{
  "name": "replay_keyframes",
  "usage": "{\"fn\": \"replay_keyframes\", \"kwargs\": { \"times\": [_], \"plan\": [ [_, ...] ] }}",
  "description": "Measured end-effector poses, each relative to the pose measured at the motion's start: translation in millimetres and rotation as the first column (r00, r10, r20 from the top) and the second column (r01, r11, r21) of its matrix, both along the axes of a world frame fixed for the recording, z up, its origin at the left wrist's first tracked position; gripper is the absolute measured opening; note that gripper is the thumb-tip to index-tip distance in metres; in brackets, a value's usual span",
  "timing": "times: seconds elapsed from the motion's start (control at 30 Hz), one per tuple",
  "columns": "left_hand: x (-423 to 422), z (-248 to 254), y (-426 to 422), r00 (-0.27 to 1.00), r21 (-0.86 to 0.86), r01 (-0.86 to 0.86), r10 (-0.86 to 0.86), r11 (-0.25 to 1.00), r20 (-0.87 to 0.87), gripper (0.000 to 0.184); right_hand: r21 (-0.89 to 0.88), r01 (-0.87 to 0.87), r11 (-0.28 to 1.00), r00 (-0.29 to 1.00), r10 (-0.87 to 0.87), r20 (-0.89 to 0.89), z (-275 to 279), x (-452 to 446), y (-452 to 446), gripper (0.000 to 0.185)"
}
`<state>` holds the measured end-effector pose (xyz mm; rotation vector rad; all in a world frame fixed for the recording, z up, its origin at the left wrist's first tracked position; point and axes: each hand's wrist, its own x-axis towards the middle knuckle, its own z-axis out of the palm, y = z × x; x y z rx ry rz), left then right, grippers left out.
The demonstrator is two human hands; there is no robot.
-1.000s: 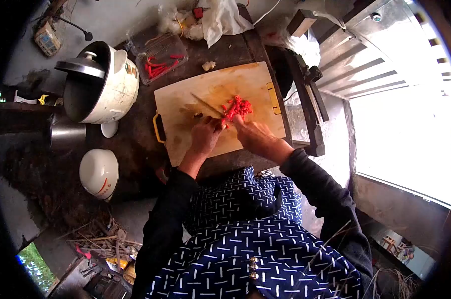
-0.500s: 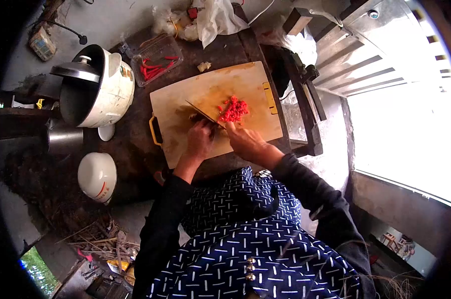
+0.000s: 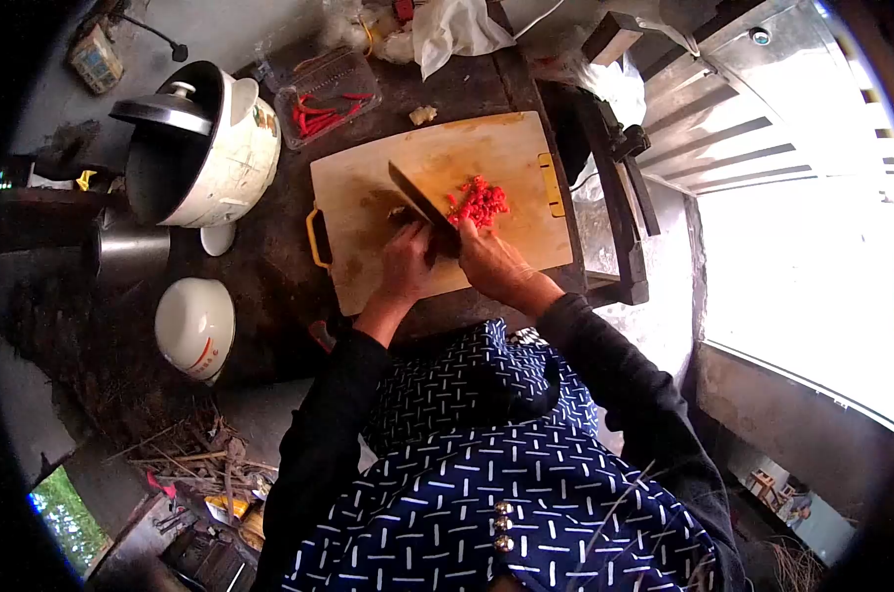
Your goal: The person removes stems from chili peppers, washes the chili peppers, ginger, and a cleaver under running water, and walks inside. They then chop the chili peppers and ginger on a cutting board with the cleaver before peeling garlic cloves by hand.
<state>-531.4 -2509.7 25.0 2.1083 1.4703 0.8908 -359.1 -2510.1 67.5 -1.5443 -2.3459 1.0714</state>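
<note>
My right hand (image 3: 492, 266) grips a wide-bladed kitchen knife (image 3: 419, 195), its handle hidden in the fist. The dark blade slants up and left over the wooden cutting board (image 3: 353, 183), its flat side partly showing. Close on the blade's left, my left hand (image 3: 408, 260) is bent with fingers curled down to the board. What those fingers press on is hidden; a small brownish piece (image 3: 398, 213) lies just beyond them. On the blade's other side sits a pile of chopped red chili peppers (image 3: 482, 201).
Behind the board are a knob of ginger (image 3: 423, 115) and a clear plastic box (image 3: 363, 74) with whole red chilies (image 3: 316, 120). To the left stand a large pale pot (image 3: 232, 163) with a tilted lid (image 3: 166, 113) and a white enamel bowl (image 3: 195, 321). Yellow handles edge the board.
The knife has tipped so that more of its flat side shows, and its tip sits higher above the board. Both hands stay close together by the blade. The camera view has shifted slightly.
</note>
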Motion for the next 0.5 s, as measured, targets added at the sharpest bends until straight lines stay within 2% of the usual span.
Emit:
{"fn": "replay_keyframes", "kwargs": {
  "times": [0.07,0.1,0.17,0.2,0.23,0.27,0.33,0.37,0.4,0.47,0.5],
  "plan": [
    [3,7,-2,1.0,0.005,-0.013,0.013,1.0,-0.013,0.023,-0.089,0.1,0.991,0.995,-0.101,-0.015,0,-5,6,0.023],
    [4,11,-3,1.0,-0.007,-0.011,0.011,1.0,-0.018,0.025,-0.072,0.097,0.993,0.995,-0.099,-0.023,1,-6,5,0.023],
    [2,13,-1,0.999,0.02,0.033,-0.033,0.999,-0.011,0.024,-0.09,0.296,0.951,0.95,-0.303,-0.077,2,0,0,0.026],
    [-3,11,-1,0.996,-0.029,0.01,-0.008,1.0,0.085,0.023,-0.105,0.335,0.936,0.934,-0.345,-0.093,2,2,0,0.03],
    [-10,9,-7,0.984,-0.096,-0.003,0.02,0.995,0.177,0.022,-0.118,0.335,0.935,0.934,-0.346,-0.09,1,6,-4,0.03],
    [-20,10,-9,0.984,-0.111,0.003,0.016,0.994,0.175,0.022,-0.144,0.262,0.954,0.958,-0.275,-0.082,10,11,-5,0.033],
    [-41,16,3,0.973,-0.1,-0.149,0.164,0.984,0.165,0.021,-0.124,0.137,0.983,0.984,-0.15,-0.1,-2,21,-12,0.042],
    [-46,21,14,0.958,-0.085,-0.227,0.238,0.97,0.161,0.02,-0.12,0.134,0.984,0.984,-0.146,-0.101,-4,18,-12,0.042],
    [-47,24,19,0.957,-0.088,-0.231,0.243,0.969,0.16,0.02,-0.131,0.138,0.982,0.984,-0.15,-0.091,-6,15,-14,0.042],
    [-50,24,21,0.992,-0.151,-0.128,0.126,0.98,-0.021,0.022,-0.16,0.135,0.978,0.986,-0.149,-0.078,-13,13,-19,0.042],
    [-50,21,23,0.991,-0.159,-0.132,0.131,0.978,-0.018,0.022,-0.154,0.133,0.979,0.987,-0.145,-0.071,-16,16,-16,0.041]
  ]
}}
